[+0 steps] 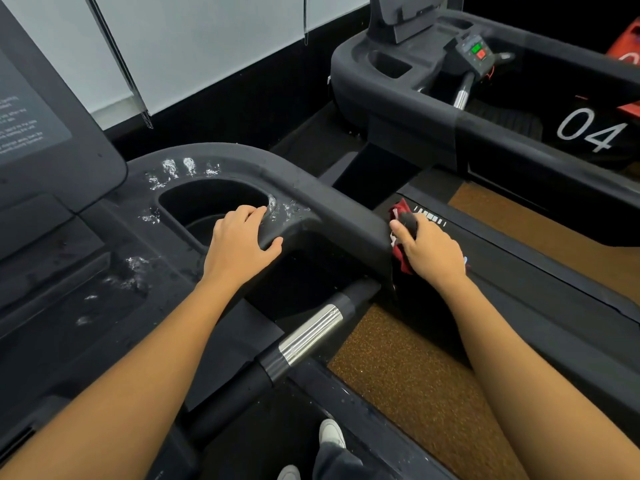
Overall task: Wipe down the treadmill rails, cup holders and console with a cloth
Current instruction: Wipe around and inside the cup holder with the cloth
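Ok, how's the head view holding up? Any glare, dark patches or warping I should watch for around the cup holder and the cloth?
Head view: sharp, but wide-angle bending curves the rail and window edges. The cup holder interior is near-black, detail lost. White foam streaks gleam brightly; the chrome grip shows glare. The red cloth is mostly hidden under the right hand; the left hand is evenly lit.

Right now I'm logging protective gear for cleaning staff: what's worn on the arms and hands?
Nothing: the left hand and right hand are bare, without gloves, rings, watch or bands. Both forearms are uncovered to the frame edge; no sleeves show.
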A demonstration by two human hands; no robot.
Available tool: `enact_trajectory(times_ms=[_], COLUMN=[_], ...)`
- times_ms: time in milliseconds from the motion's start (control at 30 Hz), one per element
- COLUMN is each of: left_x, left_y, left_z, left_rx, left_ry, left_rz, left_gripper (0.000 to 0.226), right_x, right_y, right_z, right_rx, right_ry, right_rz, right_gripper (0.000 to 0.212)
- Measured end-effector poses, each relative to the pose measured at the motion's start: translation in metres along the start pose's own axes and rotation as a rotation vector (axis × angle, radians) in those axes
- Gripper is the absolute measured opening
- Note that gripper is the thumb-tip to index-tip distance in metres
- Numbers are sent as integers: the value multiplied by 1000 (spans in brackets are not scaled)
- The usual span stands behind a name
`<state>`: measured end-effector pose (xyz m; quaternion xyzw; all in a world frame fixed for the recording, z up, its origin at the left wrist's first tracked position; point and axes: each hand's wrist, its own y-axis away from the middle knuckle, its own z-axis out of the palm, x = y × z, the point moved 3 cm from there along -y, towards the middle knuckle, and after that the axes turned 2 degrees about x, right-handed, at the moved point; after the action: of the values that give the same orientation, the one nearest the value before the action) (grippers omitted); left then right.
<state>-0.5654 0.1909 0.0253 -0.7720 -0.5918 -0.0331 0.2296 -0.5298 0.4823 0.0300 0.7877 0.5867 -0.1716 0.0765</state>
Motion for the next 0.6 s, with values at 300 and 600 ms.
enact_trajectory(times_ms=[300,600], left_x=[1,-3], left_y=[0,3], left_z=[-1,-1], left_rx=[-4,-30], left_ry=[9,100], left_rz=[-16,-92], left_gripper=[58,60], right_x=[-20,-34], right_y=[14,4], right_z=[9,13], right_rx=[130,110], right_ry=[205,115], right_rz=[-181,-292], right_gripper=[60,54])
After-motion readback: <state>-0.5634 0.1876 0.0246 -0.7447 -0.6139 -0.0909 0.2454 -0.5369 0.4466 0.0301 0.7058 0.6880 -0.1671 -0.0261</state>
